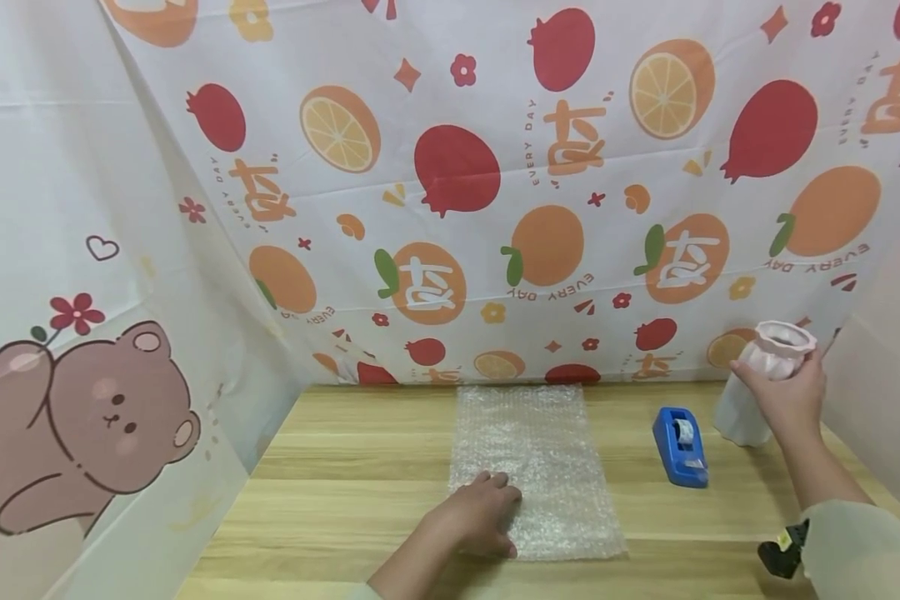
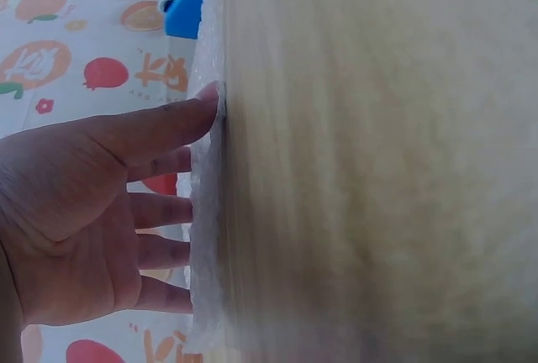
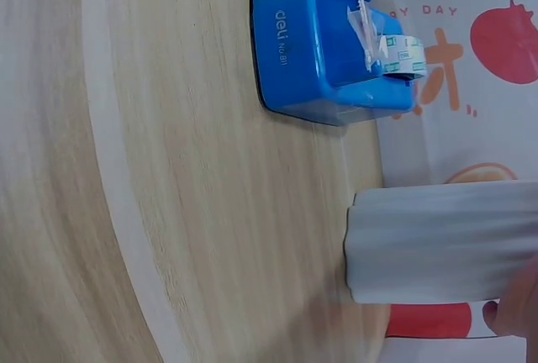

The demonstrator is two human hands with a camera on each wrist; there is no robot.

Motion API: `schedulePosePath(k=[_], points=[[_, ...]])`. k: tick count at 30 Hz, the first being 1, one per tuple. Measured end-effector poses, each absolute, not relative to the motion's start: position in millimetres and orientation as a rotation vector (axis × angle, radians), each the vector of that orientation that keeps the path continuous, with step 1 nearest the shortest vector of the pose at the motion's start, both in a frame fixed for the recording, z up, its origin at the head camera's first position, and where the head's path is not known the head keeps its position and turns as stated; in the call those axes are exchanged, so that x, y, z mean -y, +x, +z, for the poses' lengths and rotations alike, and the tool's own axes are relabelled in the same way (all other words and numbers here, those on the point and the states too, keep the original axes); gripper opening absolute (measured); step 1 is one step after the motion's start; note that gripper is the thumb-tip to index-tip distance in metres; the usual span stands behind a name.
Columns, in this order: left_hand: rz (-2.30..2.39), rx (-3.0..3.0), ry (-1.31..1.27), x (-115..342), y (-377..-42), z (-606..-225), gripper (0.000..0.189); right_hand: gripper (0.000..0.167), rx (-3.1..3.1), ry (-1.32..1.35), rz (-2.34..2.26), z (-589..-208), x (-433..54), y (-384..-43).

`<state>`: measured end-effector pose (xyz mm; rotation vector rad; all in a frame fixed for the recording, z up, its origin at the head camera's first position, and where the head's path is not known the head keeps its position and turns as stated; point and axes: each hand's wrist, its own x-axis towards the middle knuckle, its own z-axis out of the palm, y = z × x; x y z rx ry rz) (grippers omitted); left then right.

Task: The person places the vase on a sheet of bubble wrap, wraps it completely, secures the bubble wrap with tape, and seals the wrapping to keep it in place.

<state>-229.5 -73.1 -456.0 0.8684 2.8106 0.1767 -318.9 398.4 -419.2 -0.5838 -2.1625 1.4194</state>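
Left hand lay spread, touching bubble wrap | right hand gripped white vase below its rim, right of tape dispenser | steady neck grip, flat wrap seemed wisest

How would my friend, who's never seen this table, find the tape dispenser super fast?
Start at the wooden table in front of the fruit-patterned cloth. On its right side, between the flat bubble wrap and the vase in the right hand, sits the tape dispenser. It's the chunky blue one, with a small roll of tape; the bubble wrap is see-through and the vase whitish.
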Motion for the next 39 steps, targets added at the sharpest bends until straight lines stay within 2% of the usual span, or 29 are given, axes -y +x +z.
schedulePosePath(k=[10, 22, 29, 39], points=[[0.241, -2.802, 0.871, 75.9, -225.7, -458.2, 0.071, 0.115, 2.075, -0.7, 1.621, -425.6, -398.5, -321.9], [0.254, -2.84, 0.852, 72.7, -222.1, -455.1, 0.066, 0.116, 2.189, -0.731, 1.535, -422.2, -403.3, -311.8], [0.418, -2.817, 0.848, 81.4, -221.3, -455.9, 0.06, 0.11, 2.286, -0.537, 1.381, -410.2, -387.6, -296.1], [0.616, -2.928, 0.884, 87.9, -235.2, -452.7, 0.042, 0.095, 2.319, -0.173, 1.191, -370.0, -333.5, -269.2]])
